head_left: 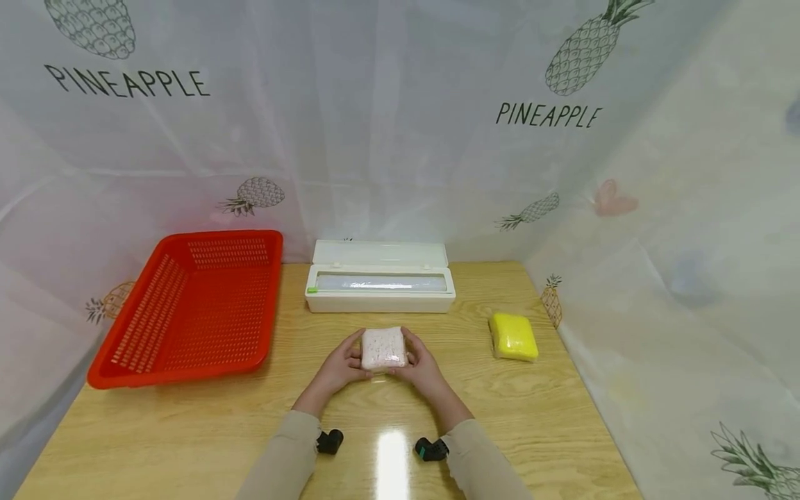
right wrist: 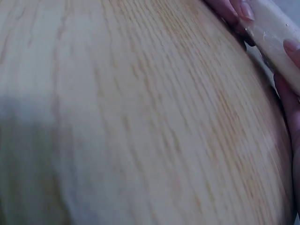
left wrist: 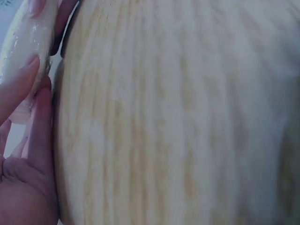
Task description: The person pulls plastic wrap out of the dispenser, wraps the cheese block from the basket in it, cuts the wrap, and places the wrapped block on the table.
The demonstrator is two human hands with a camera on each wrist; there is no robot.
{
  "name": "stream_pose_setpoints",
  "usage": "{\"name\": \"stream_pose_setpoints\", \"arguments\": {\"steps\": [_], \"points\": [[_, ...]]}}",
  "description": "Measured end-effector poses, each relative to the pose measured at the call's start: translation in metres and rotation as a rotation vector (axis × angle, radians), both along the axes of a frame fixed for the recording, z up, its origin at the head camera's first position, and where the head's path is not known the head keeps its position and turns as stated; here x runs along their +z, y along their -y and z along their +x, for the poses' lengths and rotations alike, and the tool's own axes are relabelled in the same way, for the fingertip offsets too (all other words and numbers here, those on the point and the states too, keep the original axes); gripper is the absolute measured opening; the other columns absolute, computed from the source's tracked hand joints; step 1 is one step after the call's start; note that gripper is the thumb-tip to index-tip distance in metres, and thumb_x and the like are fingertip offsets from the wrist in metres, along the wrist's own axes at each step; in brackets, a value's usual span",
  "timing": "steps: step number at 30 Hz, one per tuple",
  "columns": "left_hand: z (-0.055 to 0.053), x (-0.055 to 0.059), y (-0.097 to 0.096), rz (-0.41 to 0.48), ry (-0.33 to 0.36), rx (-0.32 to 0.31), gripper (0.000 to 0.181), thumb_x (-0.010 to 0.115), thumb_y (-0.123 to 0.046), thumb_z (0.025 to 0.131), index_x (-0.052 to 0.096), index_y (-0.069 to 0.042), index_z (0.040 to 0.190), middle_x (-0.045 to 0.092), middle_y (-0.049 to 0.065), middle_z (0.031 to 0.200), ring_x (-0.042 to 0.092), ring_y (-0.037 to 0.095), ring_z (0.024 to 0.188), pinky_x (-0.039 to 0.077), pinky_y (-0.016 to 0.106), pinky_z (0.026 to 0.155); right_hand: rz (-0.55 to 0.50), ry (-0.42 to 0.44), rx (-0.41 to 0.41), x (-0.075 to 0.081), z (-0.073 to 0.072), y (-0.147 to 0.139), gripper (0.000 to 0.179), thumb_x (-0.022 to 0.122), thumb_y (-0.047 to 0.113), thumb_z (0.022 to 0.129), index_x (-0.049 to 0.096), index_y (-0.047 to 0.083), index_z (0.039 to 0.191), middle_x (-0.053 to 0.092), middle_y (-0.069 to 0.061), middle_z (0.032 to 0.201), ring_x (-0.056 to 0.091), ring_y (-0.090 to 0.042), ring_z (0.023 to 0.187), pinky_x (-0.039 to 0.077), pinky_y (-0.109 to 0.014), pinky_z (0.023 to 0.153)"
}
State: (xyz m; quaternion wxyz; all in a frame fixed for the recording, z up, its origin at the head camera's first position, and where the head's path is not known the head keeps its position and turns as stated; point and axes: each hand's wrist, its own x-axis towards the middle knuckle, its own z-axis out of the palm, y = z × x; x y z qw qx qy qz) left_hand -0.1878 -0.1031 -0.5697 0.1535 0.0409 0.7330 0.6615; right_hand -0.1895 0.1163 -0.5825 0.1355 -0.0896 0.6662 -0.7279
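Both hands hold a pale pinkish-white square block [head_left: 383, 347] wrapped in shiny clear film, in the middle of the table in the head view. My left hand [head_left: 340, 364] grips its left side, thumb at the near edge and fingers around the side. From the right, my right hand [head_left: 423, 368] grips it the same way. In the left wrist view the wrapped block [left wrist: 26, 47] shows at the upper left, pinched between thumb and fingers. The right wrist view has its edge [right wrist: 272, 33] at the upper right, with fingertips on it.
Behind the hands stands a white cling film dispenser [head_left: 381, 302], its lid raised and a roll inside. A red plastic basket [head_left: 265, 333] is at the left. A yellow film-wrapped block [head_left: 514, 337] lies to the right on the wooden table [head_left: 537, 430]. Pineapple-print curtains [head_left: 400, 139] hang behind.
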Motion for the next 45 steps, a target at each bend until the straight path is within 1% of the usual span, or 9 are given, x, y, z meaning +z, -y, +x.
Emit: {"name": "stream_pose_setpoints", "arguments": {"steps": [9, 15, 21, 26, 31, 34, 38, 42, 45], "points": [[-0.006, 0.001, -0.006, 0.092, 0.036, 0.12, 0.088, 0.072, 0.022, 0.073, 0.041, -0.01, 0.149, 0.062, 0.021, 0.099, 0.066, 0.026, 0.081, 0.058, 0.036, 0.073, -0.015, -0.033, 0.027, 0.0, -0.007, -0.003, 0.094, 0.069, -0.016, 0.081, 0.02, 0.012, 0.156, 0.017, -0.021, 0.158, 0.051, -0.037, 0.123, 0.052, -0.032, 0.088], [-0.008, -0.001, -0.005, 0.077, 0.024, 0.141, 0.086, 0.073, 0.021, 0.073, 0.042, -0.009, 0.148, 0.063, 0.022, 0.099, 0.067, 0.026, 0.081, 0.058, 0.035, 0.073, -0.009, -0.041, 0.009, 0.001, -0.009, -0.001, 0.094, 0.07, -0.015, 0.08, 0.021, 0.01, 0.156, 0.019, -0.023, 0.157, 0.05, -0.038, 0.124, 0.052, -0.032, 0.089], [-0.017, -0.005, -0.002, 0.063, 0.022, 0.154, 0.084, 0.074, 0.017, 0.075, 0.044, -0.011, 0.147, 0.065, 0.019, 0.097, 0.068, 0.026, 0.083, 0.057, 0.034, 0.074, 0.05, -0.031, -0.066, 0.0, -0.017, 0.004, 0.087, 0.075, -0.011, 0.079, 0.034, 0.013, 0.152, 0.028, -0.022, 0.154, 0.052, -0.037, 0.121, 0.053, -0.031, 0.084], [-0.02, -0.004, 0.001, 0.067, -0.005, 0.171, 0.082, 0.077, 0.015, 0.074, 0.046, -0.01, 0.146, 0.066, 0.017, 0.094, 0.068, 0.026, 0.082, 0.057, 0.033, 0.073, 0.07, -0.047, -0.036, 0.001, -0.024, 0.003, 0.086, 0.077, -0.005, 0.079, 0.036, 0.015, 0.152, 0.027, -0.02, 0.155, 0.053, -0.036, 0.12, 0.053, -0.033, 0.085], [-0.011, -0.003, 0.0, 0.076, 0.042, 0.171, 0.081, 0.079, 0.012, 0.073, 0.047, -0.008, 0.145, 0.068, 0.016, 0.095, 0.068, 0.024, 0.083, 0.056, 0.031, 0.073, 0.011, 0.032, 0.036, -0.003, -0.019, -0.008, 0.084, 0.071, -0.01, 0.081, 0.035, 0.017, 0.152, 0.023, -0.019, 0.156, 0.048, -0.035, 0.127, 0.053, -0.032, 0.086], [-0.003, -0.005, 0.0, 0.089, 0.064, 0.175, 0.078, 0.078, 0.012, 0.073, 0.047, -0.002, 0.143, 0.069, 0.019, 0.099, 0.069, 0.025, 0.086, 0.056, 0.031, 0.073, -0.036, 0.079, 0.083, -0.005, -0.013, -0.015, 0.082, 0.064, -0.013, 0.084, 0.031, 0.015, 0.154, 0.019, -0.02, 0.157, 0.044, -0.035, 0.13, 0.052, -0.028, 0.083], [0.005, -0.004, -0.001, 0.093, 0.073, 0.182, 0.07, 0.075, 0.013, 0.076, 0.049, 0.002, 0.14, 0.068, 0.022, 0.105, 0.067, 0.028, 0.093, 0.056, 0.032, 0.075, -0.083, 0.097, 0.12, -0.005, -0.007, -0.019, 0.078, 0.062, -0.011, 0.088, 0.027, 0.012, 0.155, 0.014, -0.021, 0.158, 0.046, -0.034, 0.129, 0.051, -0.027, 0.084], [0.008, 0.001, -0.003, 0.039, 0.064, 0.201, 0.066, 0.076, 0.01, 0.077, 0.052, -0.001, 0.139, 0.069, 0.018, 0.102, 0.066, 0.028, 0.095, 0.055, 0.031, 0.076, -0.051, 0.084, 0.099, 0.001, -0.008, -0.019, 0.079, 0.066, -0.011, 0.085, 0.031, 0.008, 0.152, 0.019, -0.022, 0.156, 0.053, -0.033, 0.121, 0.053, -0.032, 0.087], [0.009, 0.004, -0.003, -0.02, 0.038, 0.212, 0.067, 0.078, 0.009, 0.075, 0.054, -0.001, 0.137, 0.071, 0.015, 0.096, 0.067, 0.027, 0.092, 0.055, 0.033, 0.076, 0.046, 0.05, 0.102, 0.008, -0.013, -0.019, 0.081, 0.071, -0.013, 0.08, 0.034, 0.005, 0.15, 0.028, -0.022, 0.151, 0.059, -0.03, 0.109, 0.055, -0.034, 0.082]]}}
